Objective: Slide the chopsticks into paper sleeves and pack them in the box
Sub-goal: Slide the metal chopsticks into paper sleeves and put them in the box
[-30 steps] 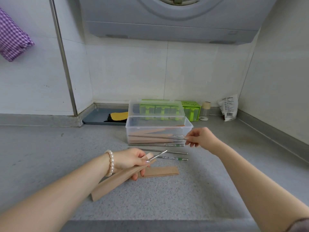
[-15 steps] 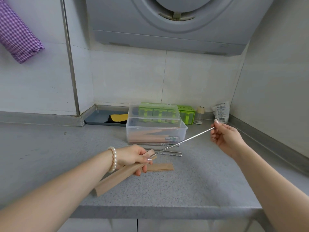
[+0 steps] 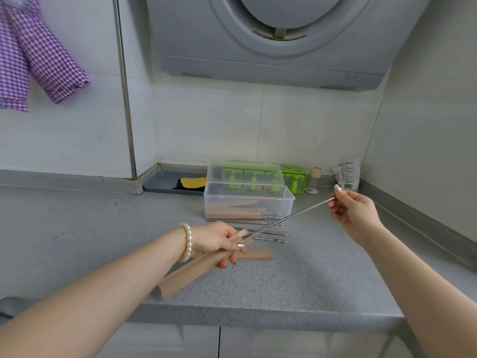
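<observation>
The left hand point(image 3: 216, 240) is gripping a paper sleeve point(image 3: 196, 270) above the table point(image 3: 77, 236), its open end pointing toward the box point(image 3: 249, 206). A chopstick point(image 3: 289, 218) is entering that opening at a slant. Loose chopsticks point(image 3: 268, 235) and a spare sleeve point(image 3: 258, 255) are lying before the box, which is holding filled sleeves. The right hand point(image 3: 355, 214) is pinching the chopstick's far end.
</observation>
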`<state>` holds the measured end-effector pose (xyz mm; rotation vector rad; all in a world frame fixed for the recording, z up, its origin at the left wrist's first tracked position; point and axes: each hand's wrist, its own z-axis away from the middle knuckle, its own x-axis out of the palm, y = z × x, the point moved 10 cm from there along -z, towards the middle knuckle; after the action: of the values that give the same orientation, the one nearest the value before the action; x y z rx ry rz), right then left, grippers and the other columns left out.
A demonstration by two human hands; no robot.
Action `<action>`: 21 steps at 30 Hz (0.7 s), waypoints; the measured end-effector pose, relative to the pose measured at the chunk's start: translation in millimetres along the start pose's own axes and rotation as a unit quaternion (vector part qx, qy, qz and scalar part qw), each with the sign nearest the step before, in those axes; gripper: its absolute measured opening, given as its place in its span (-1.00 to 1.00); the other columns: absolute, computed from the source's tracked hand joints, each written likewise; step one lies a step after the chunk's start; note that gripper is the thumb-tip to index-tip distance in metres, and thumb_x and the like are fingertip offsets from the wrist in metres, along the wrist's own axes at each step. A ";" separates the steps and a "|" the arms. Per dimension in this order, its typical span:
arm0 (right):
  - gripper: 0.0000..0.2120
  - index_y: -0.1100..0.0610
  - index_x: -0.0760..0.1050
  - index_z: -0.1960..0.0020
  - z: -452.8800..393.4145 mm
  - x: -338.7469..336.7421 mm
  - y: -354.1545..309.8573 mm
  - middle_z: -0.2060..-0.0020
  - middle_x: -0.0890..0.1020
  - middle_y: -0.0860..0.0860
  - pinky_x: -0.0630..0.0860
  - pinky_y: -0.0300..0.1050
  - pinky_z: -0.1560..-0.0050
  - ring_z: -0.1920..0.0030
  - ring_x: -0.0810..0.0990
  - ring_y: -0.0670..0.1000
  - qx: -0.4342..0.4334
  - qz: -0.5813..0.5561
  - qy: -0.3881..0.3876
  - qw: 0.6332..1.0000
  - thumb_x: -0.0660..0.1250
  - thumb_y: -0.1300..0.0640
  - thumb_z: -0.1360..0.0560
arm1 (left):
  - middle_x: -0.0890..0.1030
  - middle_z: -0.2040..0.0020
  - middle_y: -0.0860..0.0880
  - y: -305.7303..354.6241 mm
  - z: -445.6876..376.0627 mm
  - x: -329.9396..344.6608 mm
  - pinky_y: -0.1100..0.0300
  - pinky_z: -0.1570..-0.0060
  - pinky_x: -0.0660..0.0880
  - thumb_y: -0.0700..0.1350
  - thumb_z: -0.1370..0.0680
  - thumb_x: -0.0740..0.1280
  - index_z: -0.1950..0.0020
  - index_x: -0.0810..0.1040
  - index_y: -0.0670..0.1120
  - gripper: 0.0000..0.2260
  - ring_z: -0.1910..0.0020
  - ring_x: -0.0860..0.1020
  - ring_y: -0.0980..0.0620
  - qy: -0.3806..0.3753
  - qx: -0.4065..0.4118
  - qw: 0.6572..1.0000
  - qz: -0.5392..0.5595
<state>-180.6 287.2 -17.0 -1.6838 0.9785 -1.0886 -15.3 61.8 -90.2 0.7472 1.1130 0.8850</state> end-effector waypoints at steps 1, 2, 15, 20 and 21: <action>-0.78 0.21 0.48 0.25 0.8 0.6 -1.6 0.56 0.55 0.01 0.42 -0.31 0.47 0.52 0.46 -0.09 -0.003 0.006 0.000 1.000 0.24 0.17 -0.55 | 0.59 0.33 -0.03 0.5 0.4 0.6 0.25 0.36 0.52 -0.17 -0.60 0.19 -0.01 0.52 -0.17 -0.86 0.47 0.52 0.11 -0.002 0.001 1.000 -0.004; -0.78 0.21 0.49 0.25 1.7 1.7 -3.0 0.56 0.55 0.01 0.41 -0.32 0.47 0.52 0.44 -0.09 -0.006 0.013 0.000 1.000 0.25 0.16 -0.55 | 0.59 0.32 -0.02 1.5 1.0 1.6 0.24 0.35 0.52 -0.16 -0.60 0.20 -0.01 0.53 -0.17 -0.86 0.46 0.52 0.11 -0.005 0.003 1.000 -0.009; -0.58 0.15 0.55 -0.10 52.0 96.7 30.6 0.17 0.68 0.06 0.49 -0.23 0.23 0.25 0.60 -0.04 0.007 0.327 -0.182 0.927 0.03 -0.08 -0.59 | 0.54 0.41 -0.01 14.2 -3.9 17.4 0.25 0.42 0.47 -0.19 -0.61 0.17 0.02 0.50 -0.20 -0.86 0.53 0.46 0.13 -0.015 0.022 0.999 0.047; -0.61 0.11 0.49 -0.19 64.0 117.4 46.5 0.12 0.68 0.07 0.48 -0.15 0.14 0.21 0.60 -0.02 0.042 0.310 -0.252 0.916 0.00 -0.06 -0.61 | 0.52 0.42 -0.01 10.3 -2.0 12.1 0.26 0.44 0.46 -0.21 -0.61 0.16 0.02 0.50 -0.21 -0.85 0.56 0.44 0.15 -0.013 0.015 0.998 0.062; -0.63 0.11 0.48 -0.20 64.8 119.0 48.3 0.12 0.68 0.08 0.48 -0.16 0.15 0.22 0.60 -0.02 0.046 0.310 -0.262 0.913 0.01 -0.03 -0.61 | 0.52 0.41 -0.02 9.8 -1.3 11.5 0.27 0.44 0.46 -0.21 -0.61 0.16 0.02 0.50 -0.21 -0.85 0.56 0.43 0.14 -0.014 0.015 0.998 0.061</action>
<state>-90.5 179.4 -47.8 -1.3325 0.9781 -0.2350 -16.5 76.5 -87.0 0.8572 1.0662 0.9588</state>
